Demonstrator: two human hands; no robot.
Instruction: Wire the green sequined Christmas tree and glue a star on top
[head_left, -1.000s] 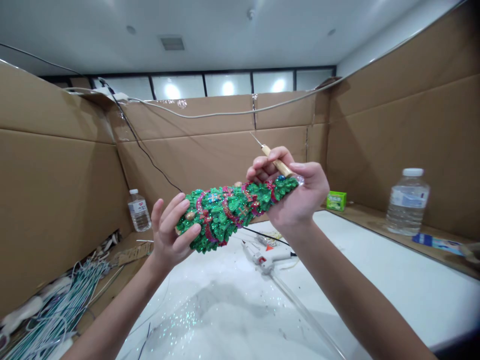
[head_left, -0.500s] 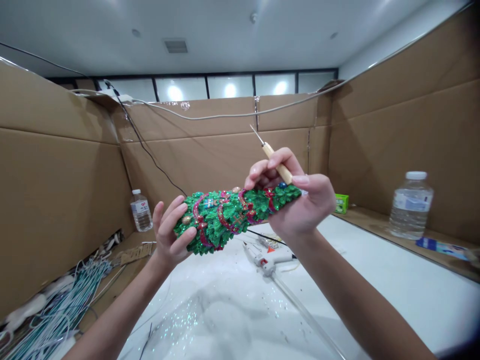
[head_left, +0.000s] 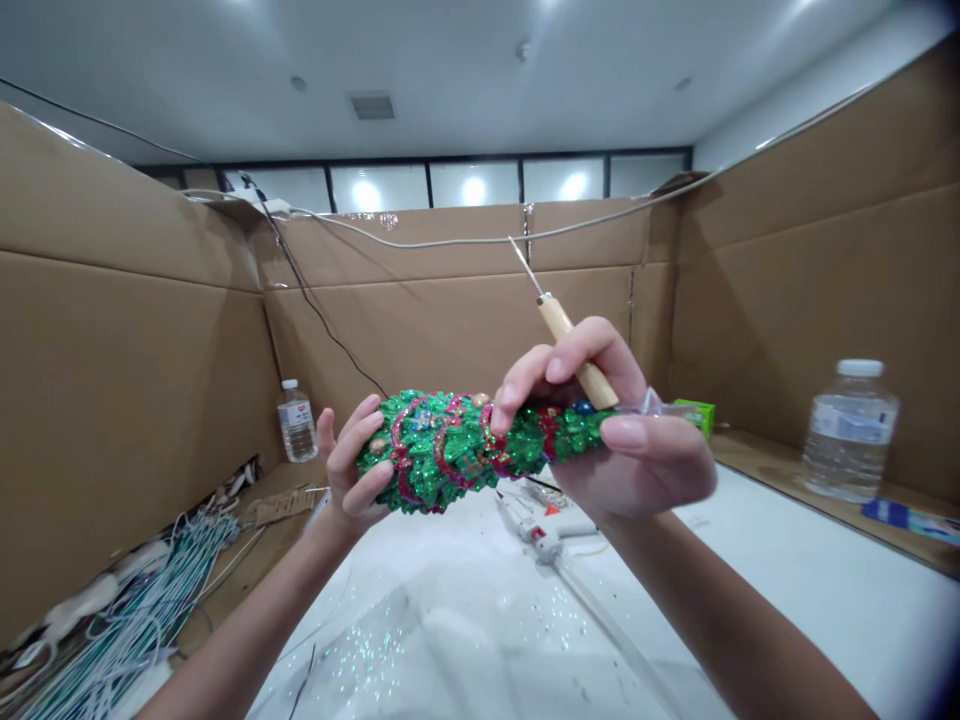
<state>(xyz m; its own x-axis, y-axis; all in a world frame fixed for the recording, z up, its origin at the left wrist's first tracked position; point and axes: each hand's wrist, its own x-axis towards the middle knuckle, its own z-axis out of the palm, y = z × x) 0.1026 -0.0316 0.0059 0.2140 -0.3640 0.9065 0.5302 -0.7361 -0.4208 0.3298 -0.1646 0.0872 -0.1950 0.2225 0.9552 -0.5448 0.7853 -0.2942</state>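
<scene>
Holding the glittery green tree [head_left: 457, 450] lying sideways above the white table [head_left: 787, 590], I grip its wide end in my left hand [head_left: 352, 475]; my right hand [head_left: 622, 440] pinches the narrow end and a wooden-handled awl [head_left: 574, 350], with a glue gun [head_left: 536, 525] lying beyond.

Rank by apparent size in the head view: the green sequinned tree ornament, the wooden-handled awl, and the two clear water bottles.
1. Green sequinned tree ornament, but it is nearest the camera.
2. Wooden-handled awl.
3. Right clear water bottle.
4. Left clear water bottle, farthest away.
</scene>
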